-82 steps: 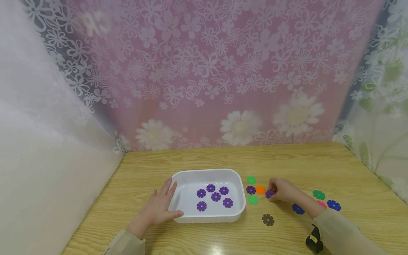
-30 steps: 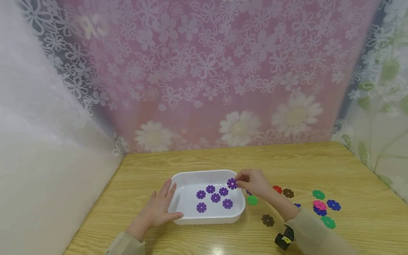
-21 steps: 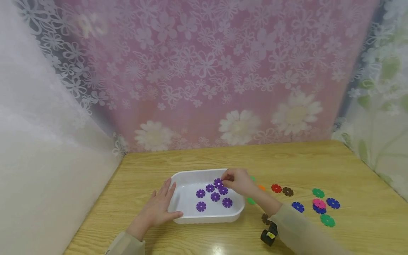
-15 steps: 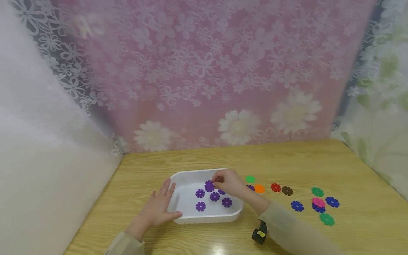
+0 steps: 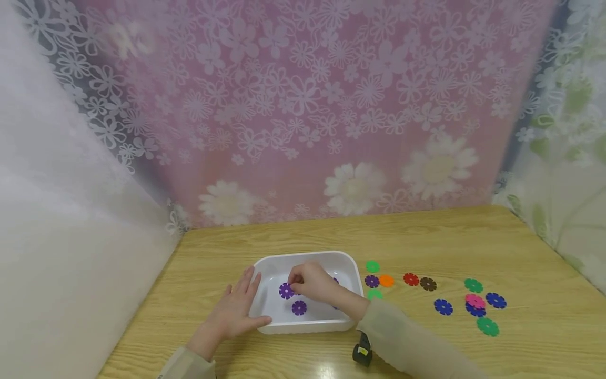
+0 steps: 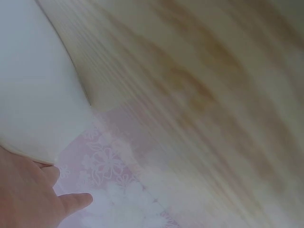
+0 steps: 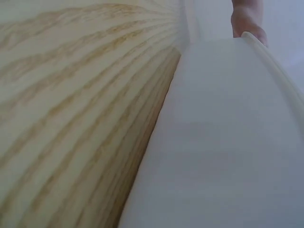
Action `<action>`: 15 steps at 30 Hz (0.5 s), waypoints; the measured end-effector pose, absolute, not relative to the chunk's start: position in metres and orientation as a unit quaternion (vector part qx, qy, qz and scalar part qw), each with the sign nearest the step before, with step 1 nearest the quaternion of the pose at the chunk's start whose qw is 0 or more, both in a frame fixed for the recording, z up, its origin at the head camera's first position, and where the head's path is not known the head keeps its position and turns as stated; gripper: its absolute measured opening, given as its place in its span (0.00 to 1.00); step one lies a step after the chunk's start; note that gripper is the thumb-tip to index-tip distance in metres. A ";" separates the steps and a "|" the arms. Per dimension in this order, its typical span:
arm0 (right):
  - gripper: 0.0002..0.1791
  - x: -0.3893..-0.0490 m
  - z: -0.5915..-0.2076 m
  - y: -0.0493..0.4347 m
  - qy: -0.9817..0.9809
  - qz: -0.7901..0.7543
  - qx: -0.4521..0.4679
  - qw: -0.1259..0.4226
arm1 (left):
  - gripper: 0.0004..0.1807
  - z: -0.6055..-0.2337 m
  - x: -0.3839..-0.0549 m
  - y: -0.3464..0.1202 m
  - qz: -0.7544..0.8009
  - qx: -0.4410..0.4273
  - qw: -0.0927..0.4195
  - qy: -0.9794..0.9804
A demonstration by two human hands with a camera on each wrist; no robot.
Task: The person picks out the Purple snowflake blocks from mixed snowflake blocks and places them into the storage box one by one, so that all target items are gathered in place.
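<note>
A white plastic tray (image 5: 352,273) stands on the wooden table, its outer wall (image 7: 204,133) large in the right wrist view. My left hand (image 5: 234,310) rests on its left end, fingers spread and straight, thumb along the front rim. Inside the tray, at the left, my right hand (image 5: 314,283) pinches a purple notched disc (image 5: 286,290) between thumb and fingertips. Just in front of that disc lies another purple disc (image 5: 299,308). The right hand and forearm hide most of the other purple discs in the tray.
Right of the tray lie green, purple (image 5: 372,281), orange (image 5: 386,280), red (image 5: 411,279) and brown (image 5: 428,284) discs. Farther right are blue, pink (image 5: 475,301) and green discs. A black wrist camera (image 5: 362,353) hangs under the right sleeve. A floral curtain (image 5: 303,105) closes off the back.
My right hand picked up a purple disc from the table right of the tray, carried it over the rim and moved left to the tray's left part. The left hand stayed put.
</note>
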State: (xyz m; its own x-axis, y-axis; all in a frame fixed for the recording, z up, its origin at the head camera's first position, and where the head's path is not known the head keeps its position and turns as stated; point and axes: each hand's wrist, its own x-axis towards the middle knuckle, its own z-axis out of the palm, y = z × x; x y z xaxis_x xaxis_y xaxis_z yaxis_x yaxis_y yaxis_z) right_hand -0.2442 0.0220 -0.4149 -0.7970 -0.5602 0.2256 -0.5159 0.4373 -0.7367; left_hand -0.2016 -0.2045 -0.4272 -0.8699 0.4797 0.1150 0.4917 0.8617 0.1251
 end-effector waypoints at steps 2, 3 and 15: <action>0.03 -0.244 -0.414 0.020 0.847 -0.420 -0.324 0.022 | 0.53 -0.428 -0.202 -0.205 -0.072 -0.251 0.043 -0.964; 0.03 -0.243 -0.414 0.020 0.848 -0.418 -0.325 0.022 | 0.53 -0.429 -0.203 -0.205 -0.073 -0.251 0.046 -0.964; 0.01 -0.237 -0.406 0.025 0.853 -0.413 -0.317 0.023 | 0.53 -0.428 -0.201 -0.205 -0.074 -0.253 0.048 -0.963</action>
